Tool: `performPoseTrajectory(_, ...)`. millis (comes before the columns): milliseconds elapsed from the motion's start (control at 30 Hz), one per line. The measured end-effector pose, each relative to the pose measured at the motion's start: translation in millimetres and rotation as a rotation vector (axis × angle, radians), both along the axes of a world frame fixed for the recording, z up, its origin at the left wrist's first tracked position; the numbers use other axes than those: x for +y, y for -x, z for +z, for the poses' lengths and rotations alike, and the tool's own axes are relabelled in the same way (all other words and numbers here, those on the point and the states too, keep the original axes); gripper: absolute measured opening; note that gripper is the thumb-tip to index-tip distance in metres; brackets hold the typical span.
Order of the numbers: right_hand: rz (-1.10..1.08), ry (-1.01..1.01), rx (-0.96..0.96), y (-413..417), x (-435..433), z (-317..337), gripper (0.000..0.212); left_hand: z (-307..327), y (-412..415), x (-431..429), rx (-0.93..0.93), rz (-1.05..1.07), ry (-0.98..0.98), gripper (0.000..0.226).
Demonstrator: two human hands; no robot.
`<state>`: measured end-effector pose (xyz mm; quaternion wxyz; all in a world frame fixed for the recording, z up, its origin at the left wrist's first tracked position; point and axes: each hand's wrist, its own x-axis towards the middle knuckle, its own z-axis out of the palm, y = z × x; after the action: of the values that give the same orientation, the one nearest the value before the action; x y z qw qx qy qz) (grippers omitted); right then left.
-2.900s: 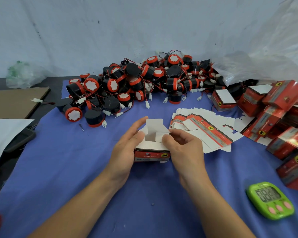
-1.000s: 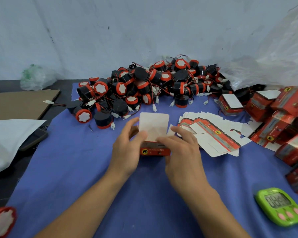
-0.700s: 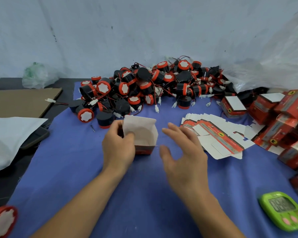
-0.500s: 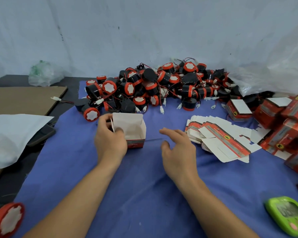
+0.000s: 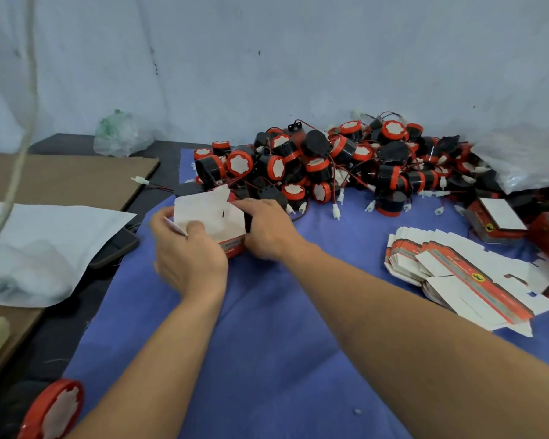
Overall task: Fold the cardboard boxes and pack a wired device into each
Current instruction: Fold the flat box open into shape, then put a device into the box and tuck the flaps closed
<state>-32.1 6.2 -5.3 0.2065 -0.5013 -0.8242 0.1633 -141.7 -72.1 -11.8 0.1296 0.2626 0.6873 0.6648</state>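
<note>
We find the left hand [image 5: 192,258] pinching the open box [image 5: 210,213] upright, the right hand [image 5: 268,231] just beside it curled on a black device [image 5: 247,221] at the edge of the pile [image 5: 346,166] — loading step, we judge — next the device and its wire must drop inside.

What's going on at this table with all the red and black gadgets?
A person is packing by hand. The left hand grips a small cardboard box with its top flaps open, beside the pile of wired devices. The right hand is at the box's right side, over something dark; whether it holds a device is unclear. A stack of flat boxes waits on the blue cloth.
</note>
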Motion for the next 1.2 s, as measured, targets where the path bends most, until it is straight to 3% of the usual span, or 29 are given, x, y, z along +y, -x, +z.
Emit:
performPoseTrajectory(100,-0.073,-0.095,-0.214,-5.8,3.9,-3.0,0.067,-2.5,0.6,1.6,-0.012,-0.025,0.055,0.023)
performPoseTrajectory(200,-0.104,-0.048,-0.1,-23.4,-12.9,0.3,0.063,-4.3,-5.2,0.8,0.005,-0.065,0.06,0.017)
performPoseTrajectory(267,-0.133,0.038,0.154,-43.1,-35.7,1.6,0.051,-4.2,-6.9,-0.8,0.001,-0.087,0.042,0.016)
performPoseTrajectory(333,-0.21,0.195,0.61,-68.9,-66.0,5.9,0.034,-2.5,-11.0,-2.4,-0.023,-0.126,0.018,0.015)
performPoseTrajectory(400,-0.287,0.347,1.099,-95.9,-96.7,10.3,0.029,-0.9,-20.4,-6.2,-0.007,-0.213,-0.009,0.016)
performPoseTrajectory(467,-0.341,0.36,1.414,-124.5,-124.9,14.4,0.028,-1.0,-33.3,-12.6,0.051,-0.315,-0.018,0.018)
performPoseTrajectory(567,-0.383,0.292,1.668,-162.1,-159.5,22.2,0.021,-4.5,-55.6,-22.6,0.112,-0.442,-0.001,0.019)
performPoseTrajectory(700,-0.441,0.199,1.823,-198.8,-181.8,38.3,0.014,-7.2,-76.8,-32.8,0.154,-0.512,0.023,0.02)
performPoseTrajectory(767,-0.359,0.188,1.923,-210.3,-186.5,45.7,0.021,-8.1,-81.7,-38.0,0.175,-0.541,0.029,0.02)
performPoseTrajectory(833,-0.212,0.22,2.023,-215.8,-190.3,48.6,0.016,-9.3,-85.1,-43.1,0.195,-0.581,0.054,0.02)
performPoseTrajectory(900,-0.072,0.29,2.036,-215.5,-192.3,50.1,0.016,-10.1,-88.5,-45.6,0.215,-0.641,0.078,0.019)
performPoseTrajectory(1000,-0.021,0.431,1.822,-205.2,-192.7,52.9,0.04,-12.1,-92.3,-45.3,0.272,-0.744,0.109,0.017)
performPoseTrajectory(1100,-0.142,0.589,1.435,-188.5,-197.3,53.6,0.024,-15.6,-92.4,-43.0,0.327,-0.815,0.143,0.01)
performPoseTrajectory(1200,-0.019,0.7,0.917,-173.0,-206.3,45.4,0.011,-17.0,-89.5,-41.0,0.361,-0.747,0.146,0.012)
